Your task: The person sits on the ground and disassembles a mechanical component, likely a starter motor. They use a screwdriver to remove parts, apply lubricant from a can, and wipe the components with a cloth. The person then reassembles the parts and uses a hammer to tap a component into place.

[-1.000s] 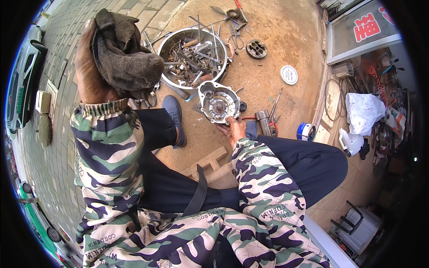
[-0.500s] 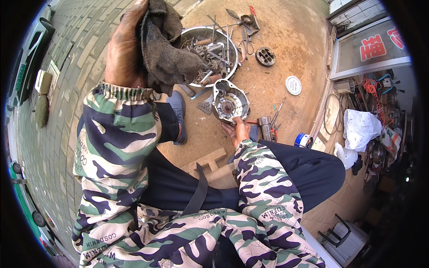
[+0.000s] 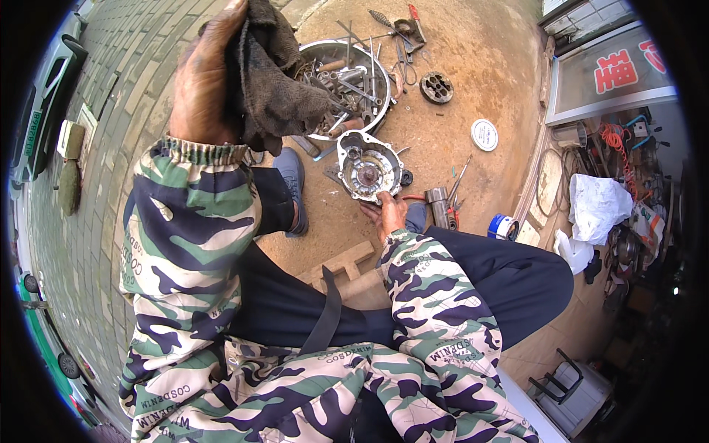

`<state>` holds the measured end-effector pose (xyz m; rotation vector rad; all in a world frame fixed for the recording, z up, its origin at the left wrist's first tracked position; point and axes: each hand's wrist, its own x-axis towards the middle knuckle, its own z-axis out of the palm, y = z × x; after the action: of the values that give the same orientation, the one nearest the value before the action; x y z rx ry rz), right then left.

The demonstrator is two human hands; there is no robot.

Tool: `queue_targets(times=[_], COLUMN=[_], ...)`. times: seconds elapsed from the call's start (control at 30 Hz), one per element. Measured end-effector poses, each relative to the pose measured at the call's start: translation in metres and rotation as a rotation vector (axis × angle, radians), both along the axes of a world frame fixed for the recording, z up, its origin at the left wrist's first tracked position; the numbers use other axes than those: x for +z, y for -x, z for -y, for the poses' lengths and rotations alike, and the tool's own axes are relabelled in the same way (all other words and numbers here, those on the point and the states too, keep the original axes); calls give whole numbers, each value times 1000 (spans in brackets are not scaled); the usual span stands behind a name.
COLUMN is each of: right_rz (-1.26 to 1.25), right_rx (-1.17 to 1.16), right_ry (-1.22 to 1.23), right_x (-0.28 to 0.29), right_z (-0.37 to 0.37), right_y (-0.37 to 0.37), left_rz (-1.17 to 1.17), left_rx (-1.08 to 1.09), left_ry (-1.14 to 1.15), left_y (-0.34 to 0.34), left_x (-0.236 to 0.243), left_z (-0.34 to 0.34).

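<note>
A dark, grimy cloth point(image 3: 281, 88) hangs from my left hand point(image 3: 203, 85), which is closed on it high at the left of the view; the fingertips are partly cut off by the upper edge. My right hand point(image 3: 388, 216) grips the near rim of a cast metal engine housing point(image 3: 368, 168), thumb on top and fingers beneath. The housing's open side faces up, showing a round bore and a smaller opening at its far left. Just beyond it stands a round basin point(image 3: 387, 103) full of metal tools and parts, partly hidden by the cloth.
Right of the basin lie a round dark metal part point(image 3: 436, 88), a white lid point(image 3: 484, 135) and pliers point(image 3: 410, 28). A metal cylinder point(image 3: 439, 207) and a blue-and-white tin point(image 3: 502, 228) sit by my right knee. A wooden frame point(image 3: 343, 269) lies between my legs.
The housing, with my right hand on its rim, has shifted slightly left and tilted more toward me. My left hand still holds the cloth in nearly the same spot.
</note>
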<state>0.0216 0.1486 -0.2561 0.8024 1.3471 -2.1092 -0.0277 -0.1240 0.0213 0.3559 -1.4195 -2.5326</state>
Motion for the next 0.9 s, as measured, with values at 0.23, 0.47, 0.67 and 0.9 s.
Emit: queue_targets(times=[0.23,0.47,0.67,0.9], right_rz=[8,23,59,66], right_rx=[14,8,-7,1], right_ry=[-39,-23,-29,-26], right_x=[-3,-6,-5,-9], right_z=[-2,-3,-2,-4], right_y=[1,2,2,4], left_rz=[4,100,94,209], left_rx=[-12,70,145,72], left_ry=[74,189,394,586], left_y=[3,1,3,15], left_x=[-1,5,-4,-38], left_z=[-4,-12,-13,-10])
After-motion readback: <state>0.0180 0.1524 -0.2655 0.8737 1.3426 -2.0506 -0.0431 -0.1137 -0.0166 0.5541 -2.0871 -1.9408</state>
